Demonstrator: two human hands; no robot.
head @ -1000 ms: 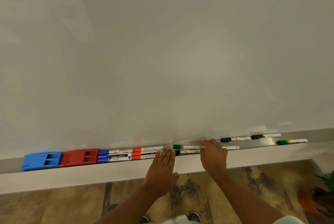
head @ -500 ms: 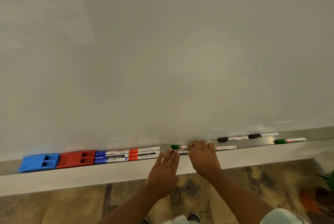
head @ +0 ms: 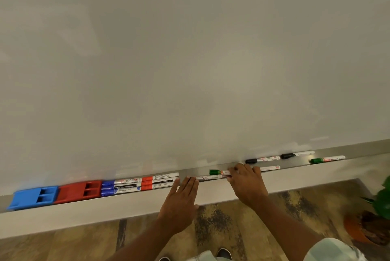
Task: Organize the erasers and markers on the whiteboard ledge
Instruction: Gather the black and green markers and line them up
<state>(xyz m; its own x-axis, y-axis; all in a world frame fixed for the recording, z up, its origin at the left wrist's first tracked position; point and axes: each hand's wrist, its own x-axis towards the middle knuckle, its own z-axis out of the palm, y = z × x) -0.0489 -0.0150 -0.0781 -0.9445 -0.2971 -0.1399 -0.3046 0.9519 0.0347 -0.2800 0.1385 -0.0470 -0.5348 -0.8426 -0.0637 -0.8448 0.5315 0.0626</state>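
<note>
On the metal ledge (head: pixel 358 151), a blue eraser (head: pixel 31 197) and a red eraser (head: pixel 79 192) sit end to end at the left. Blue markers (head: pixel 118 187) and then red markers (head: pixel 160 180) lie stacked beside them. My left hand (head: pixel 181 197) is flat and holds nothing, its fingertips at the ledge just right of the red markers. My right hand (head: pixel 247 184) has its fingers curled on a green marker (head: pixel 215 172), with another marker (head: pixel 209 177) lying in front of it. A white barrel (head: pixel 270 168) sticks out to the right of that hand.
Two black markers (head: pixel 261 159) (head: pixel 297 154) and another green marker (head: pixel 327 159) lie spread along the ledge to the right. The whiteboard (head: pixel 190 60) rises behind the ledge. A potted plant (head: pixel 375 222) stands on the patterned floor at the lower right.
My right hand slid left along the ledge, then back right, and the green marker shifted right with it. My left hand stayed by the red markers.
</note>
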